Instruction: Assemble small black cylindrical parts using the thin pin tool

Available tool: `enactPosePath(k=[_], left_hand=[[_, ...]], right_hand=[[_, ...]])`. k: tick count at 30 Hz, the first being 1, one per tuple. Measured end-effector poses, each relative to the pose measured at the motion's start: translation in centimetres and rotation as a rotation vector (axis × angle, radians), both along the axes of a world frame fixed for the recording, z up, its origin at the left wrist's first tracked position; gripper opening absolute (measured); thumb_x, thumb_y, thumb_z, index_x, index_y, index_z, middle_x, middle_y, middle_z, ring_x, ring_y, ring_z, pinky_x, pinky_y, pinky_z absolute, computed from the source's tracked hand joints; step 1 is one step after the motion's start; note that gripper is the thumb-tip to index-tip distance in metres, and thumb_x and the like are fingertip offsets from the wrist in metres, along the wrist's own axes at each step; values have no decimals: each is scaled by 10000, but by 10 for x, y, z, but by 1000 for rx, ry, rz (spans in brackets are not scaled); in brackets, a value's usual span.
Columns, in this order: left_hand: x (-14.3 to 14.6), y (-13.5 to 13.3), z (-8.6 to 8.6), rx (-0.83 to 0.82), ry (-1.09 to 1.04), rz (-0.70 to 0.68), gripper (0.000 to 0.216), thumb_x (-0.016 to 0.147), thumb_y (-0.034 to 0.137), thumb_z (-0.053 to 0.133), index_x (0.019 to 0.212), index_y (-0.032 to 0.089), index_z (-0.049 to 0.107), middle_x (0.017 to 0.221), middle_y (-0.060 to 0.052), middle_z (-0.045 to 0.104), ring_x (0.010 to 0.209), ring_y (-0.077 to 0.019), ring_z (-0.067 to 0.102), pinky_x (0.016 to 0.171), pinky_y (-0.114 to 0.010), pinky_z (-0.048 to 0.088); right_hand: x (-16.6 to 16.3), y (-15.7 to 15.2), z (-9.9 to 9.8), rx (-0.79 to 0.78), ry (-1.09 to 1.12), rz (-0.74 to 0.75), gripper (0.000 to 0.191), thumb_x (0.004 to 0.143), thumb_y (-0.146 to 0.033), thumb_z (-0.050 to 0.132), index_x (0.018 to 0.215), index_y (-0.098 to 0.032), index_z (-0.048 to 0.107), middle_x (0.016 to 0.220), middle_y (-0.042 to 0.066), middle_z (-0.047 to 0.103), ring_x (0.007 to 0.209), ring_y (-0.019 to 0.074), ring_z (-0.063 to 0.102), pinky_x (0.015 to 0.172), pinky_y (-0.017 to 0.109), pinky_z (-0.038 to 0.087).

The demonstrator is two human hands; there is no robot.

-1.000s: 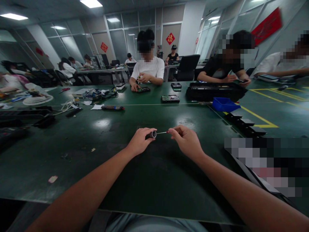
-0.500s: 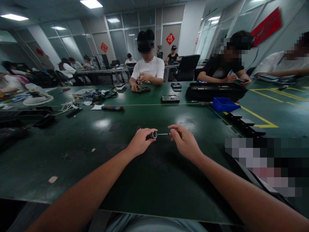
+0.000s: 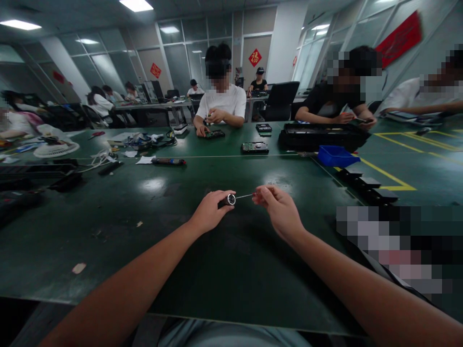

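Note:
My left hand (image 3: 209, 210) is closed around a small dark cylinder with a silver ring at its end (image 3: 231, 199); its exact kind does not show. In my right hand (image 3: 277, 207) is a thin screwdriver (image 3: 245, 196), its handle mostly hidden by the fingers. The bare metal shaft runs leftward to the ringed end of the cylinder. Whether the tip touches the rim or sits inside is too small to tell. Both hands are just above the green table (image 3: 217, 270).
Beyond my hands lie a pen-like tool (image 3: 169, 162), a circuit-board drive (image 3: 255, 147) and a blue bin (image 3: 337, 156). Black blocks (image 3: 369, 185) line the right. Tangled cables (image 3: 144, 140) and a white fan (image 3: 57, 148) are at the left. A person in white (image 3: 221, 106) sits opposite.
My right hand has shifted slightly rightward and rolled, so the screwdriver now slants up to the right instead of lying level. The left hand and cylinder have barely moved.

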State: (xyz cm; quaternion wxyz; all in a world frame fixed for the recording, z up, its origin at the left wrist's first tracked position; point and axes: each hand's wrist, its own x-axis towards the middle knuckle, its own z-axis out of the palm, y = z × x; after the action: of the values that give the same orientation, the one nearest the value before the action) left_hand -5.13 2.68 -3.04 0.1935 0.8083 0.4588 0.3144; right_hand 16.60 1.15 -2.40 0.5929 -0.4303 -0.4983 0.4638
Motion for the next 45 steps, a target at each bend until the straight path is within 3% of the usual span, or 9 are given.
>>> enactPosePath(k=[4, 8, 19, 26, 30, 32, 35, 39, 45], left_hand=[[-5, 6, 5, 92, 53, -95, 408, 918, 173, 649, 1318, 254, 624, 1258, -52, 663, 1172, -224, 586, 1047, -402, 427], [-11, 13, 7, 86, 182, -70, 390, 925, 171, 628, 1308, 248, 631, 1217, -65, 670, 1121, -240, 585, 1010, -429, 438], [-5, 7, 7, -64, 89, 23, 331, 916, 228, 636, 1245, 201, 617, 1207, -81, 653, 1112, -244, 608, 996, -411, 476], [-3, 7, 10, -103, 27, 82, 454, 964, 277, 548, 1405, 204, 473, 1357, -135, 569, 1237, -280, 557, 1055, -461, 446], [3, 13, 19, -118, 138, 41, 409, 935, 436, 605, 1253, 180, 580, 1155, -126, 650, 1037, -279, 629, 915, -436, 504], [7, 17, 21, -111, 224, -27, 307, 944, 407, 593, 1139, 174, 635, 1097, -108, 666, 998, -267, 633, 889, -416, 501], [14, 21, 19, -92, 345, -124, 283, 951, 311, 576, 1186, 170, 644, 1174, -108, 654, 1078, -264, 619, 924, -394, 484], [27, 22, 13, -61, 490, -199, 402, 966, 388, 556, 1317, 205, 619, 1173, -115, 647, 1053, -275, 631, 884, -378, 495], [38, 26, 17, -12, 622, -213, 279, 942, 393, 592, 1112, 199, 698, 1043, -108, 663, 916, -261, 650, 766, -338, 503]], right_hand=[[-3, 6, -6, -164, 282, 39, 302, 808, -504, 719, 817, -206, 671, 712, 6, 629, 673, 159, 602, 776, 371, 559], [-2, 11, -10, -250, 258, -73, 278, 826, -462, 717, 732, -214, 633, 659, -10, 582, 602, 142, 555, 704, 346, 564], [4, 7, -6, -49, 39, -206, 295, 873, -518, 633, 874, -223, 633, 818, 19, 653, 715, 163, 606, 686, 333, 528], [11, 2, 3, 94, -87, -228, 267, 946, -488, 544, 941, -231, 618, 868, 37, 661, 765, 186, 626, 751, 372, 524], [11, -1, 6, 136, -122, -224, 275, 958, -489, 531, 953, -231, 627, 864, 42, 671, 782, 198, 637, 758, 379, 524], [11, -1, 6, 138, -123, -224, 263, 957, -475, 540, 945, -229, 632, 860, 42, 674, 780, 197, 638, 760, 380, 523], [11, 0, 6, 137, -113, -226, 244, 952, -453, 549, 929, -226, 636, 851, 41, 671, 773, 193, 635, 760, 381, 519], [10, 1, 7, 138, -117, -206, 252, 949, -461, 547, 920, -225, 630, 839, 37, 663, 760, 189, 629, 746, 372, 514], [11, 2, 5, 102, -160, -165, 277, 948, -484, 539, 934, -223, 631, 832, 35, 664, 755, 190, 626, 741, 367, 505]])
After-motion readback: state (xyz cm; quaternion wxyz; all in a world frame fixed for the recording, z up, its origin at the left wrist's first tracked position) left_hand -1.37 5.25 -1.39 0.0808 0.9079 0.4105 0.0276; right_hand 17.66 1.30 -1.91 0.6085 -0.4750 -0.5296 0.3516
